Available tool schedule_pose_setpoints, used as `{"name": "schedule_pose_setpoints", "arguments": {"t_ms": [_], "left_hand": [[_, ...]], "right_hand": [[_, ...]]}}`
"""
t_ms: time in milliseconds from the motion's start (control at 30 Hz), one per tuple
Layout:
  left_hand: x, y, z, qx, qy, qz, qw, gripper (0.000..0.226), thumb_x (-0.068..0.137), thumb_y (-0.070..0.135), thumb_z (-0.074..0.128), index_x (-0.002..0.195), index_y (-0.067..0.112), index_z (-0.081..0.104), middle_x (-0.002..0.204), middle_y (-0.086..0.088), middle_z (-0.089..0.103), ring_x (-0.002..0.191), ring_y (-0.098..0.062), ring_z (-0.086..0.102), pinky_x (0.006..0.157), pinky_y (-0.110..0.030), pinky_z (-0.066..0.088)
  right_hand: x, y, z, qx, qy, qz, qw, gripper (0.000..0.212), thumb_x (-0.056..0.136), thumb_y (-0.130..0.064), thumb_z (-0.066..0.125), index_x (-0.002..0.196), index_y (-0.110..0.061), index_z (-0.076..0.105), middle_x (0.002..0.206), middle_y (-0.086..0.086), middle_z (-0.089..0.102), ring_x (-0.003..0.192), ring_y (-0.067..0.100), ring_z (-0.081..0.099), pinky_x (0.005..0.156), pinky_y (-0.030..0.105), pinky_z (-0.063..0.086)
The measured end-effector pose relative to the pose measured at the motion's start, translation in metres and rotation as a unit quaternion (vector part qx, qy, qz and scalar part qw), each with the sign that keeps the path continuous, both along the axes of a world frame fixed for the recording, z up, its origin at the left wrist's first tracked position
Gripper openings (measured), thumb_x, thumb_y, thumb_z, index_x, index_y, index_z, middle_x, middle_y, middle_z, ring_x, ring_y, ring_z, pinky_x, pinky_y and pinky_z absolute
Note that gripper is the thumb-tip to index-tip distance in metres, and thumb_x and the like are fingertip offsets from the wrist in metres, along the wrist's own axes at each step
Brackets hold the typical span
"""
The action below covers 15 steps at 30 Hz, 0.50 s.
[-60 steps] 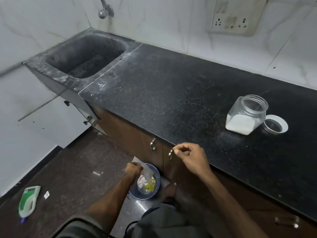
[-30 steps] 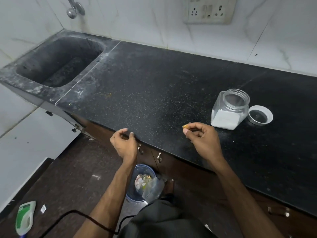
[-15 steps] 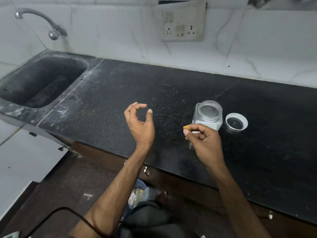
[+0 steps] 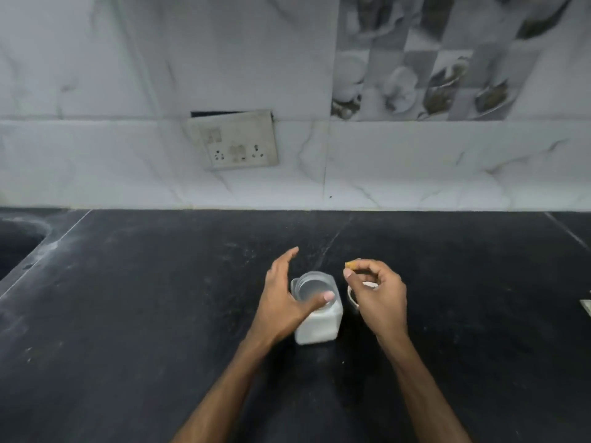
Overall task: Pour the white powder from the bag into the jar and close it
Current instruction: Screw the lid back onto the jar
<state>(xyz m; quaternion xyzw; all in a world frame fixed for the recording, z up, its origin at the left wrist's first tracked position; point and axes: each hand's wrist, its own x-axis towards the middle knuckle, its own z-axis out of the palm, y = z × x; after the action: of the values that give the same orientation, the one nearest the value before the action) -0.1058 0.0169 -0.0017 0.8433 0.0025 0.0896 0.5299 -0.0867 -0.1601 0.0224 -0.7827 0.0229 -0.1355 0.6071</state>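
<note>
Between the two hands stands the clear, square-shouldered jar (image 4: pixel 311 287), lidless, its lower part full of white powder (image 4: pixel 316 332). Left hand (image 4: pixel 284 298) is spread wide beside its mouth, thumb over the near rim, gripping nothing. Right hand (image 4: pixel 379 297) pinches a small orange scrap (image 4: pixel 350 265); beneath it lies the white lid (image 4: pixel 351 298), mostly hidden.

The jar (image 4: pixel 316 326) stands on the counter (image 4: pixel 144 298), with the left hand (image 4: pixel 281 302) against its left side. The lid (image 4: pixel 351 298) lies just right of the jar, partly under the right hand (image 4: pixel 380 302), which pinches a small piece (image 4: pixel 350 265). The sink (image 4: pixel 16 247) is at far left, and the socket panel (image 4: pixel 235 140) is on the wall behind.
</note>
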Motion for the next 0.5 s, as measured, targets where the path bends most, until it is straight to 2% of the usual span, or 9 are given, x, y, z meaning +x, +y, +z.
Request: {"name": "schedule_pose_setpoints", "arguments": {"t_ms": [100,233,333,400,500], "left_hand": [[0.023,-0.004,0.001,0.049,-0.001,-0.071,0.996,0.108,0.056,0.078,0.074,0.149,0.045,0.029,0.148,0.025,0.034,0.137,0.001,0.034,0.109,-0.025,0.034],[0.039,-0.005,-0.005,0.02,0.003,-0.14,0.99,0.094,0.055,0.07,0.083,0.133,0.065,0.031,0.135,0.034,0.048,0.125,0.012,0.046,0.105,-0.025,0.047],[0.043,-0.003,-0.013,0.018,-0.015,-0.165,0.986,0.098,0.051,0.074,0.084,0.136,0.062,0.035,0.128,0.033,0.055,0.119,0.01,0.054,0.1,-0.024,0.05],[0.044,0.0,-0.018,0.014,-0.025,-0.179,0.983,0.107,0.048,0.077,0.084,0.141,0.056,0.036,0.127,0.035,0.054,0.119,0.01,0.054,0.098,-0.018,0.047],[0.044,0.007,-0.023,0.032,-0.028,-0.201,0.979,0.121,0.041,0.078,0.085,0.146,0.053,0.03,0.129,0.036,0.052,0.12,0.012,0.053,0.096,-0.008,0.039]], "right_hand": [[0.017,0.003,-0.001,-0.027,-0.001,-0.008,1.0,0.008,0.083,-0.015,0.078,0.084,-0.022,0.075,0.096,-0.01,0.072,0.078,-0.001,0.069,0.066,0.009,0.051],[0.037,0.002,-0.009,-0.057,0.019,-0.042,0.997,0.007,0.083,-0.014,0.078,0.085,-0.02,0.075,0.097,-0.006,0.073,0.08,0.006,0.07,0.07,0.019,0.055],[0.049,0.001,-0.019,-0.08,0.04,-0.066,0.994,0.011,0.081,-0.011,0.079,0.082,-0.02,0.074,0.098,-0.002,0.072,0.084,0.013,0.07,0.079,0.027,0.056],[0.052,0.0,-0.025,-0.089,0.06,-0.077,0.991,0.019,0.08,-0.01,0.079,0.078,-0.027,0.071,0.098,-0.003,0.071,0.086,0.015,0.069,0.083,0.032,0.056],[0.055,-0.002,-0.037,-0.119,0.089,-0.078,0.986,0.023,0.08,-0.013,0.08,0.078,-0.032,0.067,0.101,-0.004,0.07,0.092,0.015,0.068,0.084,0.032,0.054]]}}
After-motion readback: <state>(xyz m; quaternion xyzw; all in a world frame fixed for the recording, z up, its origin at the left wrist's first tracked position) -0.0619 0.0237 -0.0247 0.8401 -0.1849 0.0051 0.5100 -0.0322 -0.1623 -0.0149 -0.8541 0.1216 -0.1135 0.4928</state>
